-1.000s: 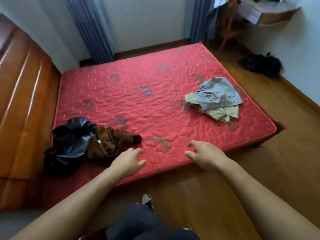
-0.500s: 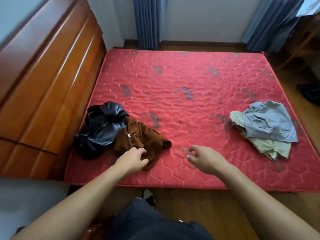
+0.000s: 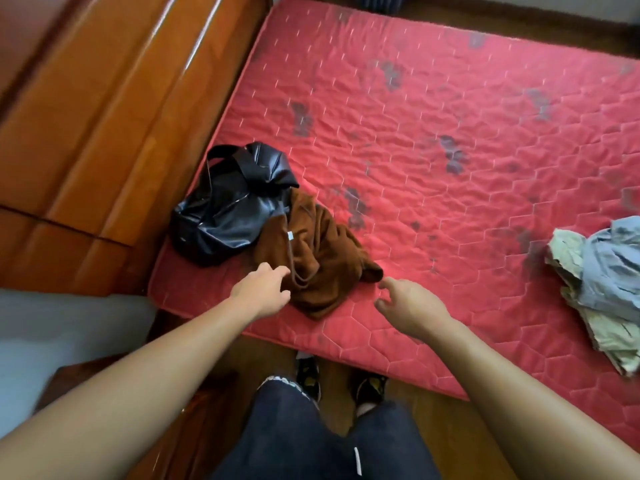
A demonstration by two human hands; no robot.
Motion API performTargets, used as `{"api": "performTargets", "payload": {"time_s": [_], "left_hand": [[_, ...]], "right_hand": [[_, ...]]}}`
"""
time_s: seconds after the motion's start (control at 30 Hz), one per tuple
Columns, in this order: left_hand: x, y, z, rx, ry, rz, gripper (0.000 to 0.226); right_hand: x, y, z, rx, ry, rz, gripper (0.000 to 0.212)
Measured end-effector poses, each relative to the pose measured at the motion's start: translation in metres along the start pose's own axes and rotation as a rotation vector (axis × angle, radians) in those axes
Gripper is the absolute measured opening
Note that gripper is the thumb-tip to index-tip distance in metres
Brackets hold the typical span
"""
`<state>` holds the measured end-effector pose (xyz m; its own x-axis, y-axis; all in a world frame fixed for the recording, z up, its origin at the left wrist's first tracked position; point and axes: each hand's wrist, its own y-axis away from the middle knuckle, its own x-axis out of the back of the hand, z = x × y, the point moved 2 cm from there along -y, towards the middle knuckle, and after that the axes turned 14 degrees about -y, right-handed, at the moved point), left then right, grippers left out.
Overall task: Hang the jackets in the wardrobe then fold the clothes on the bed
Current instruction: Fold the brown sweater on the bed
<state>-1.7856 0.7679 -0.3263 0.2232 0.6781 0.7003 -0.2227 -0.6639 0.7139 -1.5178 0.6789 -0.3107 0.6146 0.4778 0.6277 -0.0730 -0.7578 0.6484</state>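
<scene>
A crumpled brown jacket [image 3: 322, 251] lies near the front left corner of the red mattress [image 3: 433, 140], partly under a shiny black jacket [image 3: 228, 206] on its left. My left hand [image 3: 265, 291] hovers at the brown jacket's left edge, fingers spread, holding nothing. To the right of that jacket, my right hand [image 3: 408, 306] is open above the mattress, its fingertips close to the jacket's dark cuff. A pile of clothes, a blue-grey garment [image 3: 613, 268] over a pale green one [image 3: 602, 334], sits at the mattress's right edge.
A tall glossy wooden headboard [image 3: 104, 126] rises along the mattress's left side. A pale surface [image 3: 52, 334] sits at lower left. My legs and shoes [image 3: 308, 375] stand on the wooden floor [image 3: 440, 420] at the front edge of the bed.
The view has swung left and down toward the two jackets. Both hands have come closer to the brown jacket, the left now at its edge, the right near its cuff.
</scene>
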Motion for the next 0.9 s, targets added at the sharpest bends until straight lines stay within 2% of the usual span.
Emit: {"api": "performTargets", "payload": {"time_s": [0.17, 0.3, 0.37, 0.43, 0.53, 0.6, 0.67, 0.73, 0.8, 0.9], "left_hand": [[-0.046, -0.079, 0.008, 0.062, 0.019, -0.07, 0.056], [-0.09, -0.148, 0.012, 0.112, 0.046, -0.118, 0.06], [-0.11, -0.179, 0.011, 0.153, 0.09, -0.13, 0.062], [-0.129, -0.208, 0.008, 0.166, 0.102, -0.168, 0.068], [-0.16, -0.236, 0.003, 0.148, -0.028, -0.227, 0.076], [-0.178, -0.244, -0.003, 0.144, -0.134, -0.036, 0.054], [-0.191, -0.244, -0.011, 0.122, -0.188, 0.169, 0.028], [-0.202, -0.241, -0.022, 0.113, -0.157, 0.226, 0.021], [-0.207, -0.233, -0.03, 0.119, -0.075, 0.241, 0.02], [-0.197, -0.215, -0.036, 0.141, 0.051, 0.291, 0.017]], "right_hand": [[-0.048, -0.091, 0.022, 0.04, 0.074, -0.118, 0.036], [-0.085, -0.163, 0.045, 0.069, 0.127, -0.143, 0.037], [-0.099, -0.199, 0.055, 0.052, 0.122, -0.104, 0.046], [-0.114, -0.235, 0.062, 0.022, 0.096, -0.1, 0.064], [-0.141, -0.278, 0.072, -0.051, 0.045, -0.125, 0.093], [-0.162, -0.295, 0.079, -0.1, -0.015, -0.09, 0.101], [-0.178, -0.302, 0.084, -0.084, -0.071, 0.038, 0.088], [-0.187, -0.304, 0.087, -0.043, -0.128, 0.166, 0.055], [-0.191, -0.3, 0.088, -0.015, -0.176, 0.181, 0.03], [-0.186, -0.279, 0.088, 0.018, -0.227, 0.131, 0.015]]}}
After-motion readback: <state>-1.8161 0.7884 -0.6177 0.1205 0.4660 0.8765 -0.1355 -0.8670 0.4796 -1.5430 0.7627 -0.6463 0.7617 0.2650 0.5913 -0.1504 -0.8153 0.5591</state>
